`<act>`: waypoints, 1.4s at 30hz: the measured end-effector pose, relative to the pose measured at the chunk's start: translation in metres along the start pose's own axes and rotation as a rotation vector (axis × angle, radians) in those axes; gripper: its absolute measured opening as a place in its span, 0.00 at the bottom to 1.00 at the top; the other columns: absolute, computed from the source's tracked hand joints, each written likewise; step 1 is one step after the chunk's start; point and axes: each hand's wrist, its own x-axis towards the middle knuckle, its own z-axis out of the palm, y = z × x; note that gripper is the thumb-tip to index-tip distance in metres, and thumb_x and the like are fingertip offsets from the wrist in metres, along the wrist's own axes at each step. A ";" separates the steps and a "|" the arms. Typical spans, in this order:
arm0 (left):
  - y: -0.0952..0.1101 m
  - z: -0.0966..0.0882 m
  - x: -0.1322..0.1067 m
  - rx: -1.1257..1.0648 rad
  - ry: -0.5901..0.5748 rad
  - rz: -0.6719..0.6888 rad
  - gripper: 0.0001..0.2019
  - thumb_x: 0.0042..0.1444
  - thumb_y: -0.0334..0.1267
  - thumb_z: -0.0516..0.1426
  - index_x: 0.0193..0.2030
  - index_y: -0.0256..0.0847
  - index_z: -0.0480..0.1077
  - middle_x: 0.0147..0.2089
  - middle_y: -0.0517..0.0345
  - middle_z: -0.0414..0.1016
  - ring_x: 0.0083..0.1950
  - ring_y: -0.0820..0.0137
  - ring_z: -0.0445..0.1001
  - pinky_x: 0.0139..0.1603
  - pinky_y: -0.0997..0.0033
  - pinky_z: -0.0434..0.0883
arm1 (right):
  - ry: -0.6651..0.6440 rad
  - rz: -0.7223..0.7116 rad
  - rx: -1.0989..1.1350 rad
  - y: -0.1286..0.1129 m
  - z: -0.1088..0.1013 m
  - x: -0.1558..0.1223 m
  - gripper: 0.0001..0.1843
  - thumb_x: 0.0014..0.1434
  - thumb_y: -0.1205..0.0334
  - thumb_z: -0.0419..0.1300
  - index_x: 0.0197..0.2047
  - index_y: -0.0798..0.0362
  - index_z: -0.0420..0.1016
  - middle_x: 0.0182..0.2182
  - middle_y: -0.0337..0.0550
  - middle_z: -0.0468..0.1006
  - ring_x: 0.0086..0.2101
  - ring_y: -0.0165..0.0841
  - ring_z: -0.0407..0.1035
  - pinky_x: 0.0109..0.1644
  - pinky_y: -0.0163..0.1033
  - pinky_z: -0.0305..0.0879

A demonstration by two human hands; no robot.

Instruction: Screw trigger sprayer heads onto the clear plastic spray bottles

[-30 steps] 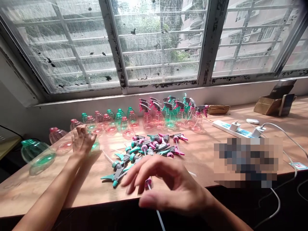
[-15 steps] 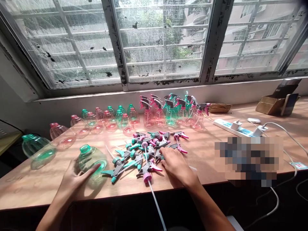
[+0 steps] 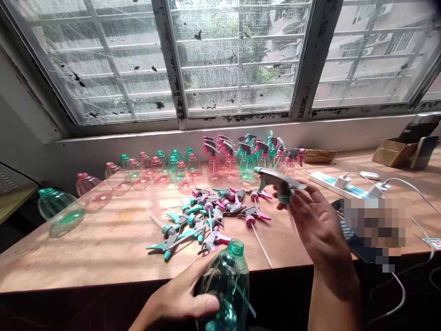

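My left hand (image 3: 181, 296) is wrapped round an uncapped clear green bottle (image 3: 227, 287), held upright just in front of the table's near edge. My right hand (image 3: 319, 223) is raised above the table and grips a grey spray-trigger head with a green collar (image 3: 280, 183); its thin dip tube hangs down past my fingers. A heap of loose pink and green trigger heads (image 3: 206, 214) lies on the wooden table (image 3: 103, 243) between my hands and the window.
Uncapped pink and green bottles (image 3: 155, 168) stand in a row at the back left, bottles fitted with trigger heads (image 3: 246, 161) behind the heap. One green bottle (image 3: 60, 209) stands far left. A power strip (image 3: 336, 183) with cables and a cardboard box (image 3: 396, 151) are at the right.
My left hand has lifted the green bottle off the table and brought it toward me. My right hand has picked a green-collared trigger head from the heap and raised it.
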 end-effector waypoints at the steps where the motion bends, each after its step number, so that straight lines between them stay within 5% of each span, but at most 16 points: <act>1: 0.004 0.001 0.016 -0.122 -0.053 0.003 0.41 0.54 0.69 0.58 0.71 0.52 0.66 0.66 0.51 0.75 0.61 0.46 0.78 0.57 0.53 0.79 | 0.075 -0.039 0.118 -0.002 -0.003 0.000 0.19 0.61 0.55 0.70 0.55 0.44 0.76 0.49 0.43 0.83 0.46 0.38 0.79 0.47 0.41 0.76; 4: 0.018 0.009 0.059 -0.312 -0.053 -0.032 0.38 0.60 0.61 0.60 0.74 0.51 0.60 0.67 0.52 0.74 0.64 0.48 0.75 0.61 0.51 0.76 | 0.237 -0.082 0.343 -0.008 -0.007 -0.005 0.16 0.62 0.56 0.69 0.53 0.44 0.78 0.51 0.41 0.83 0.49 0.37 0.78 0.55 0.43 0.75; 10: 0.014 0.032 0.100 -0.231 0.061 -0.051 0.33 0.62 0.45 0.62 0.72 0.51 0.60 0.66 0.52 0.75 0.65 0.51 0.74 0.65 0.51 0.73 | 0.244 -0.119 0.372 -0.014 0.003 -0.020 0.09 0.65 0.56 0.66 0.44 0.49 0.84 0.54 0.44 0.80 0.51 0.39 0.78 0.71 0.51 0.62; 15: 0.012 0.035 0.088 -0.167 0.234 0.022 0.41 0.59 0.42 0.65 0.74 0.48 0.50 0.69 0.43 0.67 0.72 0.50 0.66 0.70 0.49 0.68 | 0.407 -0.230 0.345 -0.016 0.004 -0.016 0.15 0.62 0.62 0.68 0.53 0.49 0.80 0.49 0.43 0.82 0.48 0.39 0.79 0.68 0.55 0.65; 20: 0.033 0.012 0.064 0.086 0.265 0.173 0.41 0.55 0.39 0.69 0.71 0.53 0.53 0.70 0.45 0.66 0.71 0.49 0.65 0.71 0.45 0.65 | 0.487 -0.321 0.276 -0.024 0.003 -0.017 0.28 0.60 0.66 0.69 0.63 0.44 0.73 0.47 0.40 0.82 0.51 0.39 0.77 0.62 0.50 0.70; 27: 0.023 0.010 0.050 0.252 0.301 0.124 0.39 0.58 0.40 0.67 0.72 0.52 0.55 0.71 0.44 0.63 0.72 0.48 0.62 0.70 0.44 0.64 | 0.450 -0.347 0.266 -0.024 0.007 -0.019 0.31 0.58 0.67 0.68 0.64 0.43 0.72 0.45 0.40 0.83 0.50 0.39 0.77 0.54 0.44 0.74; 36: 0.004 0.019 0.050 0.476 0.388 0.152 0.36 0.63 0.44 0.65 0.73 0.49 0.54 0.69 0.41 0.67 0.69 0.47 0.66 0.71 0.39 0.58 | 0.192 -0.146 0.106 0.014 0.017 -0.031 0.34 0.60 0.63 0.66 0.69 0.42 0.66 0.50 0.46 0.83 0.51 0.45 0.78 0.62 0.59 0.68; 42: 0.009 0.022 0.050 0.577 0.447 0.209 0.38 0.62 0.45 0.65 0.75 0.51 0.52 0.66 0.43 0.70 0.67 0.48 0.70 0.74 0.37 0.54 | 0.457 -0.277 0.213 0.009 0.002 -0.027 0.30 0.60 0.65 0.66 0.65 0.43 0.70 0.45 0.41 0.82 0.48 0.42 0.78 0.64 0.63 0.65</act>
